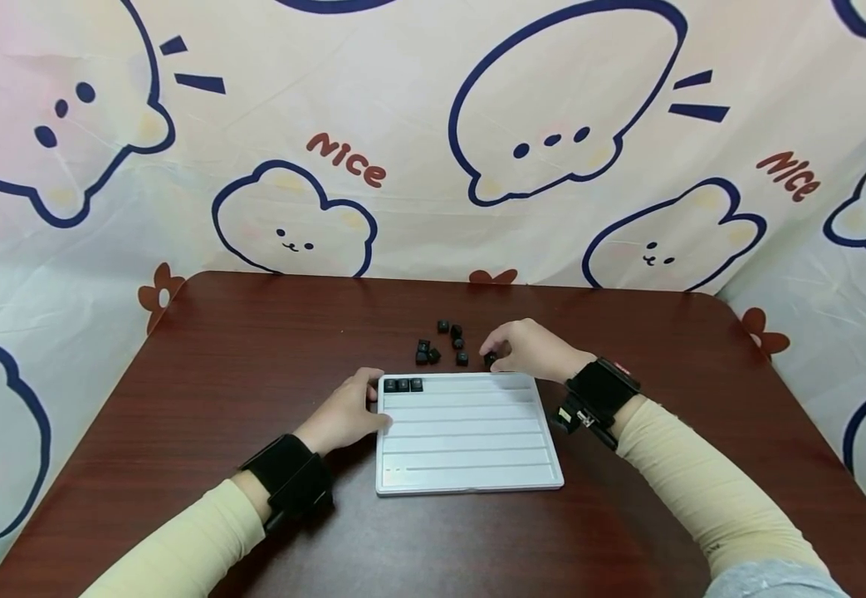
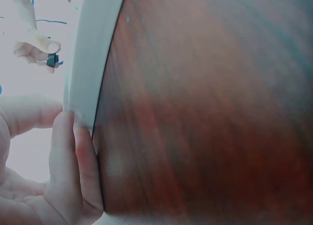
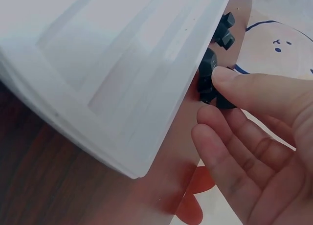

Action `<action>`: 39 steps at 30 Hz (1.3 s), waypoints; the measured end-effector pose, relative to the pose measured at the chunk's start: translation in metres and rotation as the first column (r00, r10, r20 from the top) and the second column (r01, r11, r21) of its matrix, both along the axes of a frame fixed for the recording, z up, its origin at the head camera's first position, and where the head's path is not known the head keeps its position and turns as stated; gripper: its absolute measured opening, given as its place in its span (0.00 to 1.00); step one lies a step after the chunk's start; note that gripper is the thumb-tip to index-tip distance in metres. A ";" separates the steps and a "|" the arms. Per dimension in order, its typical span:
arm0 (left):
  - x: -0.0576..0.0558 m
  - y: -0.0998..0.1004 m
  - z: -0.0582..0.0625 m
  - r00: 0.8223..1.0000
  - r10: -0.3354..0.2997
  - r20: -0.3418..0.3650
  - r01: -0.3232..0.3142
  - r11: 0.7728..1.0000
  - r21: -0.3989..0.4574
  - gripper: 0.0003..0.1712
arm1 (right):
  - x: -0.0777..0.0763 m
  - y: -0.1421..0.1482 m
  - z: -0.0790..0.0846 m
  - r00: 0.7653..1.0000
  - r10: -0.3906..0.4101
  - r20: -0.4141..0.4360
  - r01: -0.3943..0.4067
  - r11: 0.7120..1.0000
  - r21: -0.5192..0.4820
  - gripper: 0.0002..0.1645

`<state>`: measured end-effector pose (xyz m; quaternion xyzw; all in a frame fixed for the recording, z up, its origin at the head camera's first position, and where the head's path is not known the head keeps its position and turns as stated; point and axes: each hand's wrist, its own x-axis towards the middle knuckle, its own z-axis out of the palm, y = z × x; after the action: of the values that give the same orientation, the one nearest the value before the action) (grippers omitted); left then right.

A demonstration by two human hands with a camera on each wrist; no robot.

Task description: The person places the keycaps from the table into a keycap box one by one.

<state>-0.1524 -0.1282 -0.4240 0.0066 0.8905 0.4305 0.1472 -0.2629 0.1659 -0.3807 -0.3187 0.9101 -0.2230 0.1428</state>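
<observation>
A white ridged tray (image 1: 470,444) lies on the table, with three black keycaps (image 1: 403,385) lined up in its top left corner. My left hand (image 1: 346,411) grips the tray's left edge, thumb on the top face; the left wrist view shows fingers (image 2: 63,156) against its side. Just beyond the tray's far edge, my right hand (image 1: 533,349) pinches a black keycap (image 2: 52,60) between thumb and fingers. In the right wrist view the thumb (image 3: 254,85) partly covers that keycap. More loose black keycaps (image 1: 443,326) lie beyond the tray, left of the right hand.
The brown wooden table (image 1: 291,332) reaches back to a patterned cloth (image 1: 418,100) that hangs behind and at both sides. Each wrist carries a black strap with a device, the right one (image 1: 600,390) beside the tray's right edge.
</observation>
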 end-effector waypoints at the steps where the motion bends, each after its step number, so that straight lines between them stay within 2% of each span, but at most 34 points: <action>1: 0.000 0.000 0.000 1.000 0.001 0.000 -0.001 1.000 0.001 0.42 | 0.001 0.000 0.001 1.000 0.002 0.002 -0.002 1.000 0.001 0.15; 10: 0.001 -0.001 0.001 1.000 0.006 -0.004 -0.006 1.000 0.002 0.42 | 0.005 -0.005 0.006 1.000 0.026 0.002 -0.026 1.000 0.004 0.15; 17: 0.000 -0.001 0.003 1.000 0.009 -0.001 -0.009 1.000 -0.003 0.40 | 0.005 -0.008 0.001 0.998 0.056 0.002 -0.056 0.998 -0.011 0.15; 26: 0.001 -0.001 0.004 1.000 0.007 0.000 -0.007 1.000 0.002 0.40 | 0.010 -0.015 0.000 0.998 0.045 0.042 -0.044 0.999 -0.024 0.14; 39: 0.001 0.000 0.002 1.000 0.001 -0.009 -0.001 1.000 0.002 0.40 | 0.012 -0.026 -0.008 0.995 0.094 0.033 -0.093 0.995 -0.027 0.14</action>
<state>-0.1513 -0.1282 -0.4222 0.0081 0.8907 0.4315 0.1430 -0.2511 0.1403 -0.3883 -0.3587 0.8888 -0.2329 0.1645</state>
